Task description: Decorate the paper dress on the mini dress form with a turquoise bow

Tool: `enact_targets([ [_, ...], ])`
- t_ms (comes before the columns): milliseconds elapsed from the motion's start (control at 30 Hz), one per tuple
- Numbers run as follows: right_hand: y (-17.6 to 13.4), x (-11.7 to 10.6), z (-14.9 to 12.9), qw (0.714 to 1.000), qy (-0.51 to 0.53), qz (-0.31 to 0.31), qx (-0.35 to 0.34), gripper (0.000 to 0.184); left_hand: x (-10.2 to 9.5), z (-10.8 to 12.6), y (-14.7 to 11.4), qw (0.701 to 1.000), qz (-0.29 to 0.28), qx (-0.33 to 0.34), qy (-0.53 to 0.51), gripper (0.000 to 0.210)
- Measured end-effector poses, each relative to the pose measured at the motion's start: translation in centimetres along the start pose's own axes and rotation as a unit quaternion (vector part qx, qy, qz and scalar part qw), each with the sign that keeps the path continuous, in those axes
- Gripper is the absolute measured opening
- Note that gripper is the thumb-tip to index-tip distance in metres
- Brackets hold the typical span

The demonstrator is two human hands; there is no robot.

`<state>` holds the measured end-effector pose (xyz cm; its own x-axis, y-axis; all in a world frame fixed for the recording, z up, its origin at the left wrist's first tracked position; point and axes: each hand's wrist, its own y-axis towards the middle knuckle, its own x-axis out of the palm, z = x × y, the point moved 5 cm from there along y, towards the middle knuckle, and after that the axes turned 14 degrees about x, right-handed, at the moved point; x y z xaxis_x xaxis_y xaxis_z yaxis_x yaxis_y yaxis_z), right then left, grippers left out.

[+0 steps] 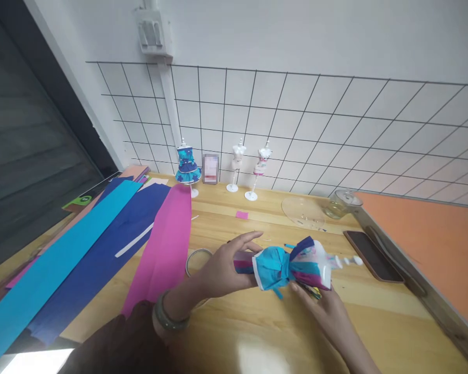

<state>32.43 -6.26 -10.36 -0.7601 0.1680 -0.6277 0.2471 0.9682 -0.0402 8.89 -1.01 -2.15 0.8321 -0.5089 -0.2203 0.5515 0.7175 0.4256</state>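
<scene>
A miniature dress form (324, 262) lies sideways in the air between my hands, its neck knob pointing right. It wears a paper outfit (275, 265) in bright blue, navy and magenta, gathered at the waist. My left hand (224, 267) is closed around the lower end, at the left of the blue gathered part. From below and the right, my right hand (325, 306) grips the outfit near the waist and bodice, its fingers partly hidden. A small yellow and dark item (313, 292) shows by my right fingers; its kind is unclear.
Long crepe paper strips in light blue (68, 259), navy (97, 265) and pink (166, 241) cover the left. A tape roll (187, 264) lies behind my left wrist. Three dress forms stand at the back, one in a blue dress (187, 166). A phone (373, 255) and glass jar (341, 203) are right.
</scene>
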Motion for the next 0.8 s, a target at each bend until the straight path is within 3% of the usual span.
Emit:
enact_targets([
  [100,-0.2,-0.2,-3.0,0.979,0.185,-0.081,0.015,0.06,0.6,-0.7,-0.3,0.983,-0.019,-0.033,-0.178,0.102],
  [200,-0.5,-0.5,-8.3,0.928,0.331,-0.161,-0.065,0.082,1.4,-1.1,-0.5,0.946,-0.035,-0.04,-0.32,0.112],
  [267,-0.5,-0.2,-11.6,0.902,0.364,-0.21,-0.096,0.091,1.8,-1.3,-0.6,0.922,-0.033,-0.037,-0.383,0.11],
  [367,-0.6,0.6,-15.0,0.891,0.368,-0.249,-0.097,0.1,2.3,-1.5,-0.9,0.896,-0.021,-0.059,-0.439,0.106],
  [500,-0.7,1.5,-16.7,0.885,0.374,-0.267,-0.078,0.098,2.4,-1.6,-1.4,0.882,-0.001,-0.089,-0.463,0.104],
  [633,-0.6,1.6,-17.0,0.893,0.382,-0.235,-0.045,0.093,2.1,-1.6,-1.4,0.868,0.006,-0.072,-0.492,0.105],
  [800,-0.5,2.0,-17.5,0.896,0.388,-0.216,-0.034,0.089,1.8,-2.0,-1.4,0.846,0.032,-0.044,-0.531,0.092],
])
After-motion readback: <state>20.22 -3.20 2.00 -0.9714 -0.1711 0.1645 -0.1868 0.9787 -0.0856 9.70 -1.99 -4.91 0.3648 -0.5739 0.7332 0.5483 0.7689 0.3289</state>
